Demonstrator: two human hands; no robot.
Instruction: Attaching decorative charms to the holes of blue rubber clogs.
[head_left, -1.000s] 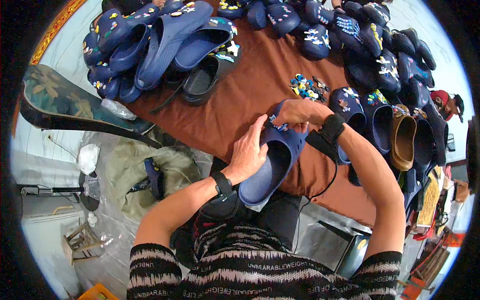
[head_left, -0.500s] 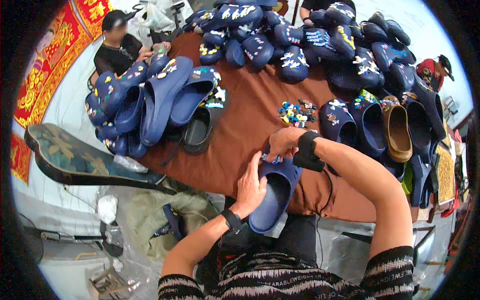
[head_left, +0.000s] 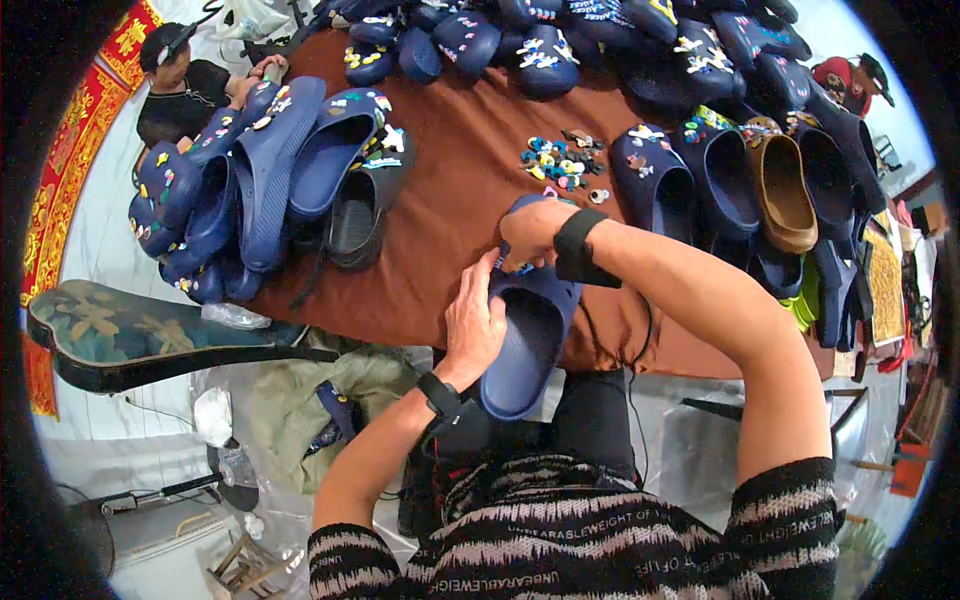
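Observation:
A navy foam clog lies at the table's near edge, heel toward me. My left hand grips its left side, thumb along the opening rim and fingertips near the toe. Bent over the toe part, my right hand has its fingers closed and pressed down beside small blue shoe charms. Whatever its fingertips pinch is hidden. Just beyond lies a pile of small colourful shoe charms, some black, yellow, white and blue.
Decorated navy clogs are heaped at left, with more at the back. A brown clog stands among others at right. Brown cloth covers the table. A camouflage-patterned padded board sits left. Co-workers are beyond.
The view has shifted, so the table and clogs sit higher and further left. Both hands stay on the same clog, the right still bent over its toe.

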